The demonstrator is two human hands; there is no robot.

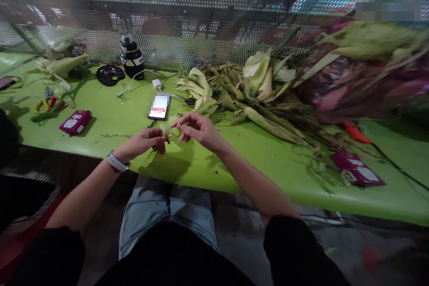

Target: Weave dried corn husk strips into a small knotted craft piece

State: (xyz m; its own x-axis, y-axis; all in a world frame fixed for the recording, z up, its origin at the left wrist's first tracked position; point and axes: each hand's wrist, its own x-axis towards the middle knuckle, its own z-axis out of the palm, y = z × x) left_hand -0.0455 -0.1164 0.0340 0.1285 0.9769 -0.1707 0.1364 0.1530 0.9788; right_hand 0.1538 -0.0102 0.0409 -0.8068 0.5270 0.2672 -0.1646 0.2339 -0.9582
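Observation:
My left hand is closed, its thumb and fingers pinching the base of a pale green, petal-like piece of corn husk. Above the table's front part, my right hand has its thumb and forefinger pinched at the husk's right edge, the other fingers curled. Part of the husk is hidden behind the fingers. Just beyond my hands lies a phone with a lit screen. To the right of it spreads a large heap of corn husks, some fresh and pale, some dry and brownish.
A dark bottle and a black openwork disc stand toward the mesh panel. Purple power boxes lie left and right. Cutters, a white charger and a pinkish bag are also on the green table.

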